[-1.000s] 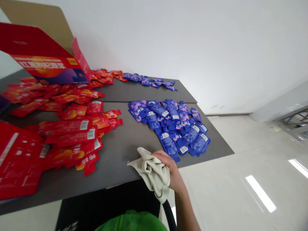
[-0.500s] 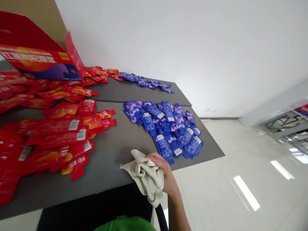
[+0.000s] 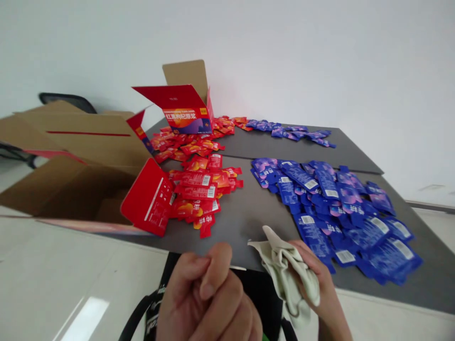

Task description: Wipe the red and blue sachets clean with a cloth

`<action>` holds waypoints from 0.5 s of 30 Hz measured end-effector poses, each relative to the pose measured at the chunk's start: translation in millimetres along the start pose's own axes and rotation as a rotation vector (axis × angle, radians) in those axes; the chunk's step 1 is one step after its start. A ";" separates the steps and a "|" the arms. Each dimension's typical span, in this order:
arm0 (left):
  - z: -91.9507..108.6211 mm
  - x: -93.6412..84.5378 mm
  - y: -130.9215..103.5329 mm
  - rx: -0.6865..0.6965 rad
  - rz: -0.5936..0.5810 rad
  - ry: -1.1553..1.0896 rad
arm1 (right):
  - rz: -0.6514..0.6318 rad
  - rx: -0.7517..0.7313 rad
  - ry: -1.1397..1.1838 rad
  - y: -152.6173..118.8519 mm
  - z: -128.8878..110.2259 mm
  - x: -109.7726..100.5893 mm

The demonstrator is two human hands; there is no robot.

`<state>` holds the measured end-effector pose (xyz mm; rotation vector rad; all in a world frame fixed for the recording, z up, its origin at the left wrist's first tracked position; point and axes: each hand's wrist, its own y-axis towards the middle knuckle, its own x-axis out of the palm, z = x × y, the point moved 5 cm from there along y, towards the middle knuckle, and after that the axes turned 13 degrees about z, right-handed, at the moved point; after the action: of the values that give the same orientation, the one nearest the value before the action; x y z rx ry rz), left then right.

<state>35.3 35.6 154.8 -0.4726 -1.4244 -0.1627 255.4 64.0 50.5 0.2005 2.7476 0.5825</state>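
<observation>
My right hand (image 3: 316, 270) grips a crumpled pale beige cloth (image 3: 289, 274) at the table's near edge. The cloth hangs down from my fingers, and one corner points up. Curled into a fist close to the camera, my left hand (image 3: 209, 298) shows nothing in its fingers. Just right of the cloth lies a pile of blue sachets (image 3: 320, 203). Beyond my left hand spreads a heap of red sachets (image 3: 199, 189), overlapping each other on the grey table (image 3: 238, 222).
An open carton (image 3: 95, 189) with raised flaps stands at the left near edge. Farther back is another open red carton (image 3: 186, 113) among red sachets. A row of blue sachets (image 3: 295, 131) lies along the back. A dark chair (image 3: 67, 99) stands behind the left carton.
The view has swung left, bringing the near open carton into sight. My left hand has come into view as a fist. The right hand still holds the cloth near the table edge.
</observation>
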 end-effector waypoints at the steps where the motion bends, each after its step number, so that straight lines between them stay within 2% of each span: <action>1: -4.9 10.6 4.9 -0.017 -0.040 -0.054 | -0.001 0.004 -0.003 0.4 -1.2 0.4; 4: -12.6 24.1 12.6 -0.031 -0.100 -0.110 | 0.027 -0.001 0.003 2.2 -7.3 0.6; 8: -12.1 23.1 11.2 -0.020 -0.111 -0.051 | 0.040 0.002 0.009 3.0 -10.4 0.6; 15: -14.5 20.3 9.0 0.010 -0.058 0.014 | -0.001 0.026 0.001 0.8 -6.4 0.8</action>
<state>55.1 41.2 171.6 -0.4217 -1.4257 -0.2049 252.6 62.4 56.2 0.2049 2.7574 0.5467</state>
